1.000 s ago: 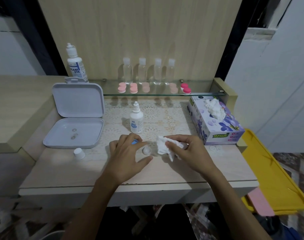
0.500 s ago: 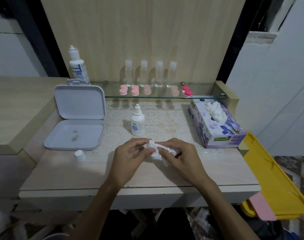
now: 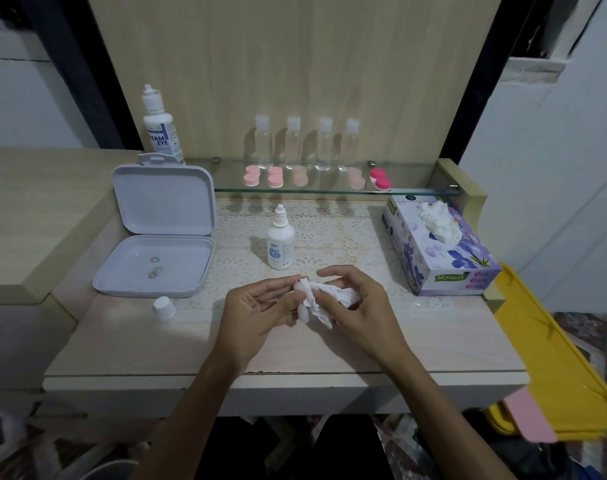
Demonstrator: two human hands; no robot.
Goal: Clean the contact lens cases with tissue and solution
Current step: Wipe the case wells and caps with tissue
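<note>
My left hand (image 3: pixel 260 306) and my right hand (image 3: pixel 359 306) meet above the middle of the desk. Between them is a crumpled white tissue (image 3: pixel 324 297). My right hand grips the tissue, and my left fingertips pinch a small white lens case piece (image 3: pixel 303 312) that the tissue mostly wraps. A small solution bottle (image 3: pixel 280 242) stands uncapped just behind my hands, and its white cap (image 3: pixel 165 307) lies at the left. Pink lens cases (image 3: pixel 275 176) and a magenta one (image 3: pixel 381 179) sit on the glass shelf (image 3: pixel 416 192).
An open white box (image 3: pixel 177 271) with two small rings inside lies at the left. A tall solution bottle (image 3: pixel 160 129) stands behind it. Several clear bottles (image 3: pixel 324 143) line the back. A tissue box (image 3: pixel 440 251) is at the right, and a yellow tray (image 3: pixel 554 358) hangs past the desk edge.
My left hand picked the small white piece up off the desk and brought it to the tissue. Both hands now hold it together, slightly raised.
</note>
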